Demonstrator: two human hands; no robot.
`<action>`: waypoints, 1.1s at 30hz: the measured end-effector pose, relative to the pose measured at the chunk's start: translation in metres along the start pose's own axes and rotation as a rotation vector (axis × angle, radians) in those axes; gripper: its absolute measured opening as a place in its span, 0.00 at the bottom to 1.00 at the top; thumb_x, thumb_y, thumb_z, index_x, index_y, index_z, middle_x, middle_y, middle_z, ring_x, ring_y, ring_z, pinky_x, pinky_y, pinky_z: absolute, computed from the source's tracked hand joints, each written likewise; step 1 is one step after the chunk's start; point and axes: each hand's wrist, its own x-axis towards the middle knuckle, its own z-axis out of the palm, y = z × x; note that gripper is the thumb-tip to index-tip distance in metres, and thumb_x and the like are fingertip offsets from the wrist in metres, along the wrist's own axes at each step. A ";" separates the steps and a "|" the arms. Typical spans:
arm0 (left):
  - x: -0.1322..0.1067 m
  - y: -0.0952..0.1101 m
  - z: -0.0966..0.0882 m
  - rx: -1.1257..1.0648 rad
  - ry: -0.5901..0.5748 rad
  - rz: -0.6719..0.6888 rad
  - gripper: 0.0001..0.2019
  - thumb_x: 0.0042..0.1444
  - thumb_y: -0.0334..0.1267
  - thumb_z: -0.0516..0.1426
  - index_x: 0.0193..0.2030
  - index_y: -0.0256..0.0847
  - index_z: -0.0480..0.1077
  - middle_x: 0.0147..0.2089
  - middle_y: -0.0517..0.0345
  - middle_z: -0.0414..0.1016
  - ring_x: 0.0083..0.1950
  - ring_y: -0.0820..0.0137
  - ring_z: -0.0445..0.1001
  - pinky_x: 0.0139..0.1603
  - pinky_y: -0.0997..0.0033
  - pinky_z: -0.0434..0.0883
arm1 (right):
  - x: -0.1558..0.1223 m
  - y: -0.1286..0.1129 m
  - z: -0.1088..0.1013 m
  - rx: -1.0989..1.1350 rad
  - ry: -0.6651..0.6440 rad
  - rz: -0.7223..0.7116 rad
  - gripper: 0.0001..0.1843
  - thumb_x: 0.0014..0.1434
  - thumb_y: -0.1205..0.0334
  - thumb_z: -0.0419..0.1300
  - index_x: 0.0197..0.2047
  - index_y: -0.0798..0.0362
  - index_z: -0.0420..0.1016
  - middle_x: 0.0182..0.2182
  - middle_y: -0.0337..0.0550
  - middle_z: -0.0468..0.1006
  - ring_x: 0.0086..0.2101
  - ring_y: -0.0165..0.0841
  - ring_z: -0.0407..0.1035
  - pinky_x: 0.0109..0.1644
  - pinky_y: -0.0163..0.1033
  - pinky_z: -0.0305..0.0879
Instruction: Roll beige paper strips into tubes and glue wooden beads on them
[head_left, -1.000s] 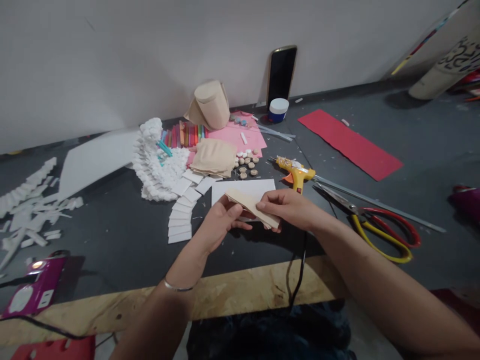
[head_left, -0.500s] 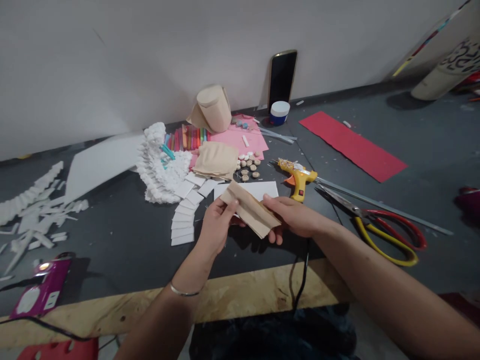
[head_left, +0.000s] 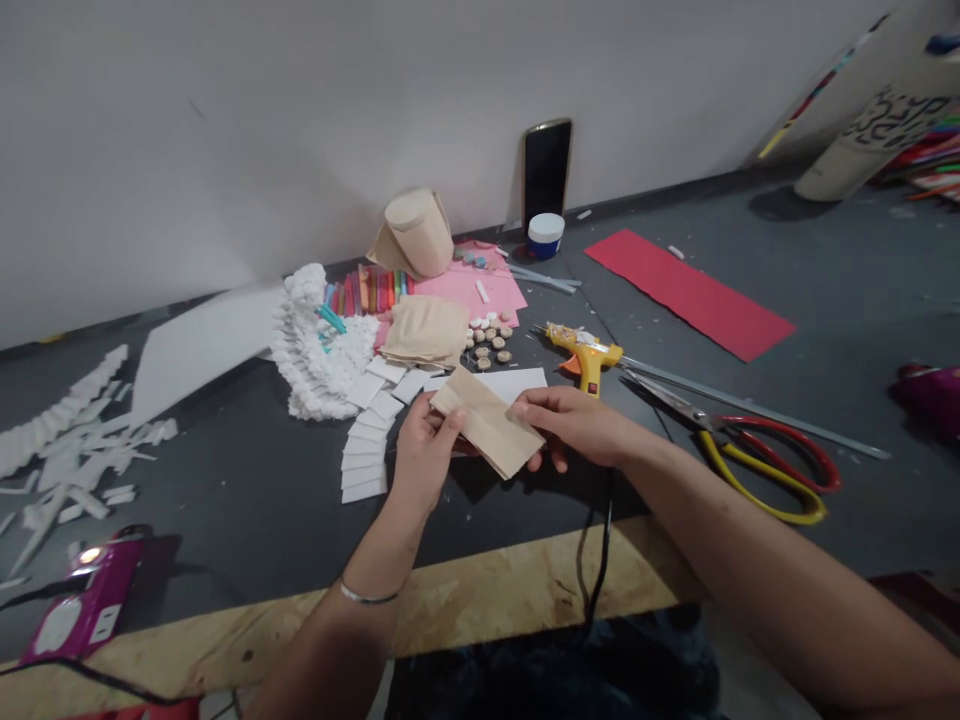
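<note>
Both my hands hold a beige folded piece of paper point(head_left: 489, 426) just above the dark table point(head_left: 247, 490). My left hand point(head_left: 422, 455) pinches its left end with thumb and fingers. My right hand point(head_left: 577, 427) grips its right edge, fingers curled under it. Beneath the paper lies a white sheet point(head_left: 517, 381). A row of small white cards point(head_left: 365, 450) lies just left of my left hand.
A yellow glue gun point(head_left: 583, 353) and red-and-yellow scissors point(head_left: 750, 452) lie to the right, with a red sheet point(head_left: 690, 293) beyond. A beige stack point(head_left: 428, 332), white ruffled paper point(head_left: 315, 345), beige roll point(head_left: 417, 232), phone point(head_left: 545, 173) and jar point(head_left: 545, 235) stand behind. A pink power strip point(head_left: 79, 603) sits front left.
The beige piece has turned from edge-on to flat facing me, and both hands have shifted slightly with it. The view has tilted a little.
</note>
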 end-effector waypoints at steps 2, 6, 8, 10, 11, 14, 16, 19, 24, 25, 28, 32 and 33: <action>0.001 -0.001 0.000 -0.012 -0.006 -0.008 0.20 0.49 0.48 0.64 0.43 0.41 0.66 0.31 0.61 0.75 0.27 0.71 0.75 0.23 0.73 0.74 | -0.001 -0.001 0.000 0.032 -0.017 0.004 0.15 0.62 0.48 0.55 0.35 0.52 0.69 0.24 0.38 0.77 0.21 0.28 0.74 0.14 0.27 0.63; 0.001 -0.001 0.001 -0.031 -0.015 0.001 0.19 0.49 0.47 0.65 0.43 0.41 0.66 0.32 0.59 0.76 0.28 0.70 0.75 0.23 0.74 0.73 | -0.001 -0.002 0.000 0.057 -0.045 0.002 0.16 0.63 0.48 0.53 0.37 0.52 0.70 0.24 0.39 0.78 0.22 0.29 0.74 0.15 0.27 0.63; 0.001 -0.001 0.001 -0.034 -0.021 0.002 0.20 0.48 0.47 0.65 0.43 0.40 0.67 0.33 0.59 0.76 0.27 0.71 0.75 0.23 0.75 0.73 | 0.000 -0.002 0.000 0.043 -0.051 -0.002 0.14 0.63 0.49 0.54 0.36 0.52 0.70 0.23 0.37 0.77 0.22 0.28 0.74 0.15 0.27 0.64; 0.001 -0.001 0.002 -0.034 -0.026 0.000 0.20 0.48 0.47 0.65 0.43 0.40 0.67 0.32 0.59 0.76 0.27 0.71 0.75 0.24 0.75 0.73 | 0.001 -0.001 0.001 0.028 -0.058 0.000 0.13 0.63 0.51 0.54 0.35 0.52 0.69 0.22 0.35 0.76 0.22 0.28 0.73 0.16 0.27 0.65; 0.001 -0.002 0.002 -0.036 -0.029 -0.001 0.20 0.48 0.47 0.65 0.43 0.40 0.67 0.32 0.59 0.76 0.27 0.71 0.75 0.24 0.75 0.73 | 0.001 -0.001 0.002 0.021 -0.063 0.003 0.12 0.63 0.52 0.54 0.34 0.52 0.69 0.21 0.35 0.76 0.21 0.28 0.73 0.16 0.27 0.65; 0.001 -0.003 0.002 -0.028 -0.044 0.004 0.20 0.48 0.47 0.65 0.44 0.40 0.66 0.32 0.59 0.77 0.28 0.71 0.75 0.26 0.74 0.74 | 0.002 -0.001 0.004 0.003 -0.063 -0.001 0.09 0.61 0.55 0.55 0.33 0.51 0.67 0.20 0.34 0.75 0.21 0.27 0.72 0.16 0.27 0.64; 0.001 -0.005 0.001 0.009 -0.052 0.012 0.21 0.49 0.47 0.64 0.46 0.40 0.66 0.33 0.58 0.77 0.30 0.69 0.76 0.28 0.72 0.75 | 0.002 -0.001 0.005 -0.024 -0.041 -0.021 0.09 0.60 0.56 0.55 0.32 0.51 0.67 0.19 0.33 0.74 0.20 0.26 0.71 0.16 0.27 0.64; 0.000 -0.006 0.000 0.150 -0.045 0.104 0.27 0.52 0.47 0.63 0.56 0.41 0.61 0.41 0.51 0.77 0.39 0.65 0.78 0.37 0.66 0.77 | 0.000 -0.002 0.007 -0.082 -0.009 -0.064 0.11 0.60 0.55 0.55 0.30 0.51 0.66 0.18 0.32 0.72 0.18 0.26 0.69 0.17 0.28 0.65; -0.007 -0.002 -0.001 0.709 -0.066 0.619 0.32 0.56 0.40 0.60 0.66 0.49 0.54 0.68 0.42 0.55 0.69 0.56 0.56 0.63 0.49 0.63 | -0.003 -0.002 0.010 -0.125 -0.022 -0.104 0.14 0.61 0.52 0.53 0.28 0.51 0.66 0.20 0.34 0.73 0.20 0.27 0.70 0.18 0.29 0.66; -0.008 0.000 -0.002 0.811 -0.109 0.697 0.29 0.58 0.38 0.59 0.66 0.49 0.57 0.70 0.44 0.51 0.71 0.55 0.51 0.66 0.48 0.59 | -0.004 -0.002 0.010 -0.133 -0.032 -0.111 0.14 0.61 0.52 0.53 0.28 0.51 0.66 0.20 0.34 0.73 0.20 0.27 0.69 0.18 0.30 0.66; -0.013 0.006 0.000 0.927 -0.199 0.858 0.21 0.60 0.35 0.57 0.60 0.50 0.66 0.70 0.46 0.51 0.71 0.55 0.50 0.66 0.48 0.58 | -0.005 -0.002 0.012 -0.115 -0.077 -0.116 0.14 0.61 0.51 0.54 0.30 0.51 0.67 0.20 0.34 0.73 0.19 0.26 0.68 0.19 0.30 0.66; -0.015 0.015 0.002 0.849 -0.122 0.969 0.09 0.61 0.34 0.55 0.44 0.48 0.76 0.60 0.50 0.67 0.64 0.61 0.62 0.63 0.53 0.63 | -0.004 -0.002 0.012 -0.038 -0.079 -0.102 0.14 0.60 0.50 0.55 0.30 0.52 0.67 0.21 0.35 0.75 0.19 0.26 0.69 0.18 0.29 0.65; -0.016 0.016 0.002 0.820 -0.102 0.967 0.08 0.62 0.35 0.55 0.42 0.47 0.76 0.57 0.50 0.70 0.62 0.62 0.65 0.62 0.54 0.64 | -0.004 -0.002 0.010 -0.027 -0.063 -0.100 0.14 0.59 0.50 0.56 0.30 0.52 0.67 0.21 0.35 0.75 0.19 0.26 0.69 0.18 0.29 0.64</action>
